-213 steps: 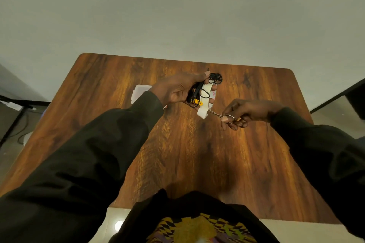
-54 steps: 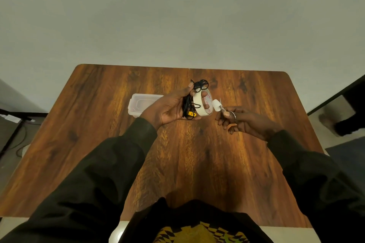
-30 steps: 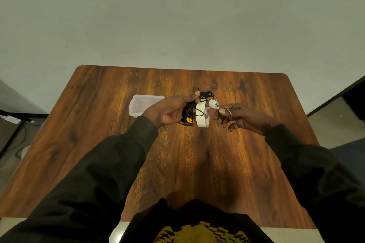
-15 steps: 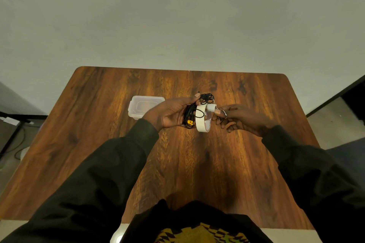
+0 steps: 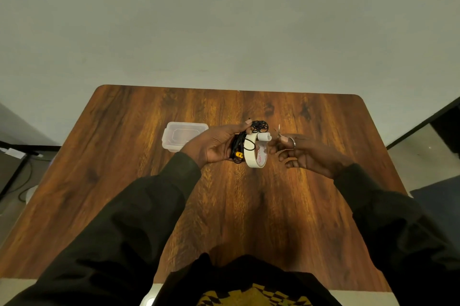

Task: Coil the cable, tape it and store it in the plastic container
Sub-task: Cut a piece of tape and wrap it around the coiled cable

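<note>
Above wooden table [image 5: 124, 156], black coiled cable [image 5: 240, 142] gripped in left hand [image 5: 214, 146], scissors [image 5: 280, 132] in right hand [image 5: 306, 153]

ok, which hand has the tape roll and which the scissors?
The left hand grips the tape roll together with the coiled black cable; the right hand holds the small scissors.

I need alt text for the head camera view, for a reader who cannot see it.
Above a wooden table, a person's left hand grips a coiled black cable together with a roll of white tape, while the right hand holds small scissors beside the tape's loose end. A clear plastic container sits on the table behind the left hand.
</note>
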